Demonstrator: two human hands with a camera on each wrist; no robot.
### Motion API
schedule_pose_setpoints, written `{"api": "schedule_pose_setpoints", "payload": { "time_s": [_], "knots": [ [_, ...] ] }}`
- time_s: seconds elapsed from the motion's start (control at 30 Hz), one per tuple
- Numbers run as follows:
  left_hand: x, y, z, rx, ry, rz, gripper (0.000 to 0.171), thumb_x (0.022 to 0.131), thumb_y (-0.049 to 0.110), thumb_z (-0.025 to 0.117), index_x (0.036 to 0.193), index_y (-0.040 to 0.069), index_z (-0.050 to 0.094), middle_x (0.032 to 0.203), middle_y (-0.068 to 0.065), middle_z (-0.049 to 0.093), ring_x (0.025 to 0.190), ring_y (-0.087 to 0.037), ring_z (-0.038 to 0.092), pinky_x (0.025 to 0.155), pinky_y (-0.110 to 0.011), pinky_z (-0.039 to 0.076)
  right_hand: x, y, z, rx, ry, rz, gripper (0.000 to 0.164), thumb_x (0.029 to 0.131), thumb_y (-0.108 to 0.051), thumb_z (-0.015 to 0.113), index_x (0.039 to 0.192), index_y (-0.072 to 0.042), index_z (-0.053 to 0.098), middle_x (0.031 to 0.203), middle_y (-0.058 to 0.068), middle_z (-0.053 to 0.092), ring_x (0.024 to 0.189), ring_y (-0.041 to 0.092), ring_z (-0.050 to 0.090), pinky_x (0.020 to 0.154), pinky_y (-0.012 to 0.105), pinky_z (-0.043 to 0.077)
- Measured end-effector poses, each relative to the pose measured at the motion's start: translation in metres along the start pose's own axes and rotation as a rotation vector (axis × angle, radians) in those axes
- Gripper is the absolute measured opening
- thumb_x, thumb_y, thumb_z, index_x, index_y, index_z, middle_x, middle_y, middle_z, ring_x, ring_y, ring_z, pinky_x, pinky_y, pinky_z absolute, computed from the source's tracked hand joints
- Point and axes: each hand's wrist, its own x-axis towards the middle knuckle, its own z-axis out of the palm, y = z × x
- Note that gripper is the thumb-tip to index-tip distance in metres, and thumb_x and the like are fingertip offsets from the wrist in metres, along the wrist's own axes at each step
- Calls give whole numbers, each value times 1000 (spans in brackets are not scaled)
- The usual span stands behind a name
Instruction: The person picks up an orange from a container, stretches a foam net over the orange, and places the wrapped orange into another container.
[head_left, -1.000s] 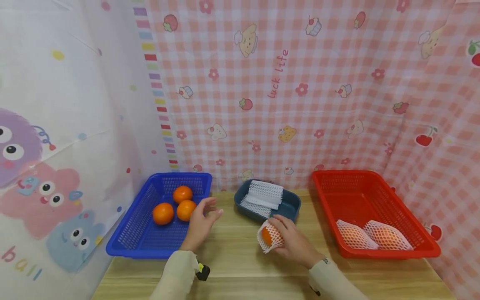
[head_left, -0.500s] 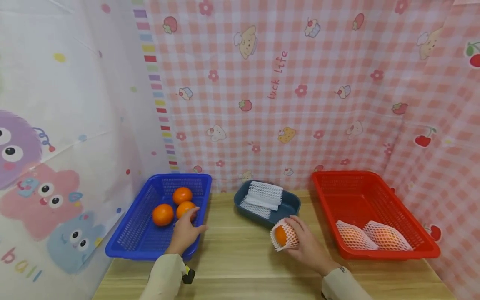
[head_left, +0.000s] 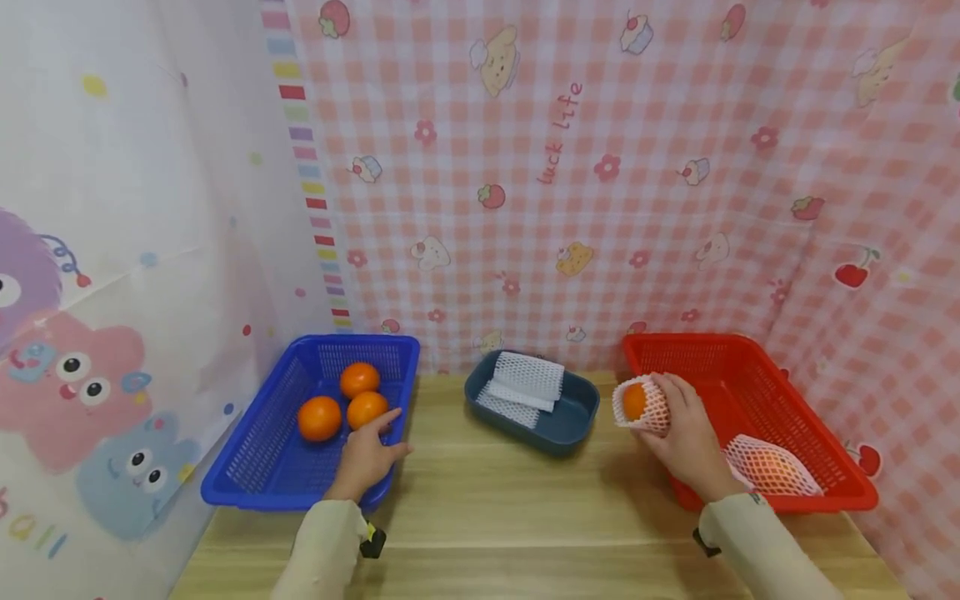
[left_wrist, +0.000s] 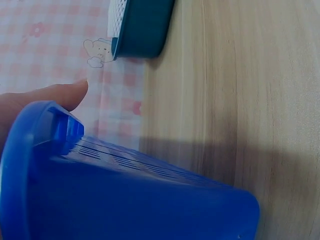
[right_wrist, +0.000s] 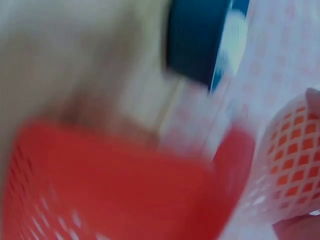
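My right hand (head_left: 692, 440) grips an orange (head_left: 634, 402) in a white foam net sleeve (head_left: 657, 408), over the near left side of the red basket (head_left: 772, 367). In the right wrist view the net's orange mesh fills the right edge, blurred. My left hand (head_left: 362, 462) reaches over the right rim of the blue basket (head_left: 258, 497), fingers spread and close to the nearest of three bare oranges (head_left: 367, 410). Only its thumb (left_wrist: 70, 95) shows past the blue rim in the left wrist view; the basket hides the other fingers there.
Between the baskets stands a dark teal tray (head_left: 567, 437) holding white foam net sleeves (head_left: 528, 379). A net-wrapped orange (head_left: 772, 467) lies in the red basket, another mostly hidden behind my right hand. A checked cloth (head_left: 480, 275) hangs behind the wooden table (head_left: 480, 517).
My right hand has carried the netted orange rightward and up, from before the tray to the red basket. My left hand has moved left, from beside the blue basket to over its oranges.
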Motion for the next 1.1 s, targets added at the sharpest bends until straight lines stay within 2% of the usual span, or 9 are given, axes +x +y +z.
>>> {"api": "schedule_pose_setpoints", "payload": {
  "time_s": [0.1, 0.23, 0.37, 0.5, 0.67, 0.87, 1.0, 1.1],
  "knots": [
    [0, 1, -1, -3, -9, -9, 61, 80, 19, 79, 137, 10, 57, 122, -22, 63, 116, -41, 55, 98, -61, 36, 15, 25, -14, -36, -59, 109, 88, 70, -10, 87, 141, 1, 37, 133, 28, 39, 116, 48, 41, 92, 66, 37],
    [1, 1, 1, -17, -17, -23, 62, 80, 19, 79, 137, 11, 57, 123, -22, 62, 117, -40, 55, 98, -59, 38, 30, 52, -31, -74, -194, 221, 86, 76, -16, 82, 142, 6, 32, 132, 36, 36, 117, 54, 37, 92, 70, 34],
    [2, 0, 3, -23, -6, -23, 62, 79, 19, 80, 136, 11, 58, 121, -22, 63, 116, -39, 56, 97, -59, 39, 42, 68, -45, -102, -349, 293, 89, 79, -24, 80, 143, 9, 28, 134, 40, 31, 117, 57, 36, 92, 71, 33],
    [3, -2, 2, -16, 9, -19, 62, 78, 20, 81, 135, 11, 59, 120, -22, 64, 114, -40, 56, 97, -59, 38, 54, 77, -51, -111, -438, 344, 93, 79, -30, 79, 144, 9, 25, 135, 41, 28, 115, 58, 36, 91, 72, 34],
    [1, -2, 0, -14, 12, -20, 62, 78, 19, 81, 135, 11, 59, 120, -21, 64, 114, -40, 57, 97, -59, 39, 58, 89, -43, -116, -539, 385, 95, 79, -30, 79, 144, 10, 22, 134, 43, 27, 112, 59, 39, 87, 71, 38],
    [0, -1, 0, -22, -10, -28, 62, 79, 18, 80, 136, 12, 58, 121, -20, 64, 115, -39, 56, 96, -58, 40, 57, 99, -32, -79, -698, 486, 99, 78, -26, 80, 147, 8, 18, 138, 44, 22, 115, 61, 35, 84, 71, 40],
    [1, -1, 1, -15, 5, -31, 62, 78, 18, 81, 136, 12, 59, 119, -19, 65, 114, -40, 57, 94, -58, 42, 58, 103, -19, -71, -761, 476, 93, 79, -25, 80, 144, 9, 23, 137, 45, 23, 116, 62, 35, 85, 70, 40],
    [2, -3, 1, -9, 15, -29, 62, 78, 18, 81, 135, 12, 59, 118, -19, 65, 113, -39, 57, 94, -57, 42, 60, 94, -13, -46, -802, 497, 92, 79, -24, 80, 144, 9, 24, 138, 44, 24, 120, 61, 32, 88, 70, 38]
  ]
}}
